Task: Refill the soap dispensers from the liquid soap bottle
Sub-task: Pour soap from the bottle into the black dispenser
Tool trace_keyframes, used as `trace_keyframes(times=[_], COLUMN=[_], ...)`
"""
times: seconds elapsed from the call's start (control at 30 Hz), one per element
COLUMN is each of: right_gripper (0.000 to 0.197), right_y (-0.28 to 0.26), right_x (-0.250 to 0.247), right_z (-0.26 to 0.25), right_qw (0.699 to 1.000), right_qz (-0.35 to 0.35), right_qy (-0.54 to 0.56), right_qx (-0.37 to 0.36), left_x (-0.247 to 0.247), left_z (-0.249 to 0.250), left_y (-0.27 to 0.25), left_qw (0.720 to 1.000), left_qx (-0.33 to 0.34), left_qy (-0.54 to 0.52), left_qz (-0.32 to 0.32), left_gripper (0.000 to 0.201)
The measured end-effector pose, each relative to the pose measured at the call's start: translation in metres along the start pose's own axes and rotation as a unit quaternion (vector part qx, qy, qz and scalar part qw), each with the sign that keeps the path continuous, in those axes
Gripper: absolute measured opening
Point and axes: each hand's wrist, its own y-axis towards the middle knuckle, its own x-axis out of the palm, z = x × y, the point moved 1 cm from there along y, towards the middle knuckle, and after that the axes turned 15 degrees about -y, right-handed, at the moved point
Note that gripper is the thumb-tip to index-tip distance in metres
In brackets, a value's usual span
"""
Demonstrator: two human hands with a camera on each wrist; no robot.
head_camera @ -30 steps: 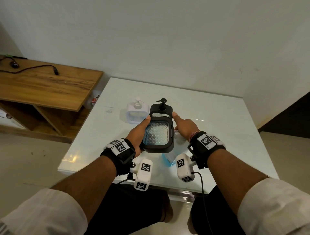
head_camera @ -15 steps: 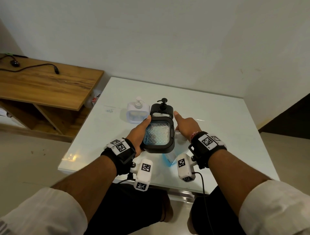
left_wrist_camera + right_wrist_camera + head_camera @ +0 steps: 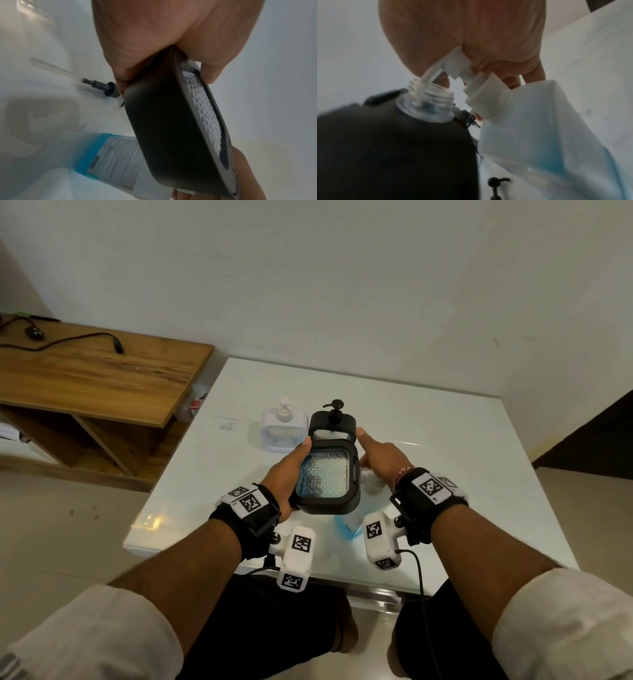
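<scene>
My left hand [image 3: 286, 474] grips the rigid black dispenser [image 3: 327, 475] by its sides. My right hand [image 3: 380, 457], just beside it, pinches the soap bottle [image 3: 544, 135] pump; the soft bottle looks squeezable, possibly slippery.

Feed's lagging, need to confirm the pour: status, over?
Left hand grips black dispenser, tilted, neck open. Right hand grips pump head of soap bottle, spout in that neck. Removed pump lies on table, off to the side.

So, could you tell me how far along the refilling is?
Done: the held black dispenser is uncapped, its pump lying on the table. In hand: left hand tilts it while right hand works the soap bottle nozzle into its neck. Left: recapping; probably the white dispenser and second black dispenser.
</scene>
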Motion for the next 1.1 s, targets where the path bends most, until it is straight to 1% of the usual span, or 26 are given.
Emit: trace_keyframes(times=[0.07, 0.13, 0.23, 0.33, 0.47, 0.57, 0.77, 0.87, 1.0, 1.1], right_gripper=[0.079, 0.08, 0.077, 0.079, 0.078, 0.076, 0.079, 0.078, 0.077, 0.076], right_y=[-0.0028, -0.0032, -0.0007, 0.0016, -0.0017, -0.0057, 0.0001, -0.0006, -0.0069, -0.0034], right_x=[-0.0023, -0.0027, 0.0014, 0.0041, -0.0026, -0.0045, 0.0038, 0.001, -0.0047, -0.0024], right_z=[-0.0006, -0.002, -0.005, -0.0025, -0.0019, -0.0038, -0.0021, -0.0013, -0.0028, -0.0029], right_qw=[0.999, 0.999, 1.0, 0.999, 1.0, 0.998, 0.999, 1.0, 0.998, 0.999], right_qz=[-0.021, -0.021, 0.002, 0.011, -0.008, -0.028, 0.009, 0.004, -0.045, -0.021], right_qy=[0.032, 0.041, -0.004, -0.033, 0.018, 0.047, -0.034, -0.009, 0.048, 0.026], right_qx=[-0.002, -0.002, 0.011, 0.021, 0.005, 0.002, 0.015, 0.011, 0.005, 0.007], left_x=[0.0002, -0.0001, 0.0014, 0.0033, 0.004, 0.0059, 0.0073, 0.0091, 0.0079, 0.0087], left_z=[-0.0004, 0.001, 0.0033, 0.0034, 0.0026, 0.0031, 0.0034, 0.0026, 0.002, 0.0035], left_y=[-0.0011, -0.0003, 0.0001, -0.0023, -0.0048, -0.0074, -0.0068, -0.0078, -0.0078, -0.0066], left_qw=[1.0, 1.0, 1.0, 1.0, 1.0, 1.0, 1.0, 1.0, 1.0, 1.0], left_qx=[0.0, 0.002, 0.006, 0.003, 0.0, 0.006, 0.005, 0.008, 0.007, 0.013], left_qy=[0.0, -0.003, -0.001, 0.008, 0.002, 0.001, -0.005, -0.002, -0.006, -0.008], left_qz=[-0.003, -0.003, 0.004, 0.014, 0.008, 0.008, 0.014, 0.011, -0.003, -0.003], left_gripper=[0.058, 0.059, 0.057, 0.055, 0.057, 0.055, 0.054, 0.055, 0.055, 0.055])
